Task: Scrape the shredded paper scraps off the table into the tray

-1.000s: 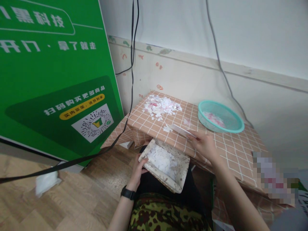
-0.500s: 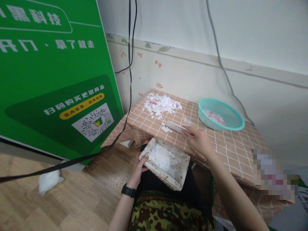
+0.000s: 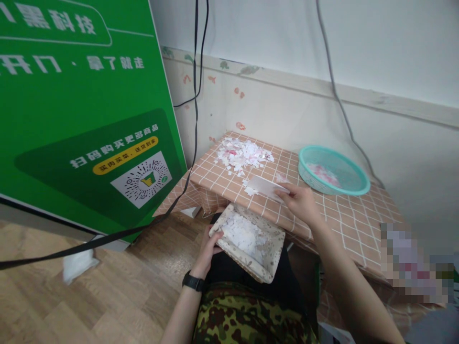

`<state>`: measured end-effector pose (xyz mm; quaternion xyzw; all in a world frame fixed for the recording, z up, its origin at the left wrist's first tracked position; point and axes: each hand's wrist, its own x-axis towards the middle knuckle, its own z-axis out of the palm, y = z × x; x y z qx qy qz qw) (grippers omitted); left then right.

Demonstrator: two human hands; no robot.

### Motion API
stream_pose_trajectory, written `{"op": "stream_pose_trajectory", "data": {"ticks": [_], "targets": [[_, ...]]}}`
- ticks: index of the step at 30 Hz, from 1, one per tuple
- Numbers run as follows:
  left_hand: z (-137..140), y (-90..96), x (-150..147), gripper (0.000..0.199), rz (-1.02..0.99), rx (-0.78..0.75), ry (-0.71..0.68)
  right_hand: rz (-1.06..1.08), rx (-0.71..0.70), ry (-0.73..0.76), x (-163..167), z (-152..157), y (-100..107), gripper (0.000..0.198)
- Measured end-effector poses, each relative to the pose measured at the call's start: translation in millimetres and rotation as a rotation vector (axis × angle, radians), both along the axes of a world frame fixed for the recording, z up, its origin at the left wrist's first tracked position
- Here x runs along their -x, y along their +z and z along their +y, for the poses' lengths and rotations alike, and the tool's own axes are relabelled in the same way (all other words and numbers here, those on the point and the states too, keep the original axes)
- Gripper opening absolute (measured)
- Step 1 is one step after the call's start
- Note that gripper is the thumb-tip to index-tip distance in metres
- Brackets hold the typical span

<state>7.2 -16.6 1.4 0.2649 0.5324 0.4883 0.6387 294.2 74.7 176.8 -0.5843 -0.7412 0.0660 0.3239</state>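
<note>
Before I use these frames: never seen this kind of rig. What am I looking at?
There's no robot: one person works with bare hands, and a single head-worn camera looks forward and down at them.

The left hand holds a patterned box by its rim; white paper-like scraps lie inside. The right hand holds a flat white card beside a small cluster of scraps on the checked tablecloth.

Farther back lies a larger white-and-pink heap; to its right, a teal basket holds pinkish scraps.
</note>
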Motion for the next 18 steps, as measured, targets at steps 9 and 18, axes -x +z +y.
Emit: {"op": "stream_pose_trajectory", "data": {"ticks": [9,18], "targets": [[-0.1,-0.1,-0.5,0.047,-0.022,0.008,0.028,-0.021,0.001,0.034,-3.9,-3.7,4.1,0.028],[-6.0,13.0,-6.8,0.046,-0.033,-0.064,0.089,-0.017,-0.028,-0.037,-21.8,-17.8,-7.9,0.031]]}}
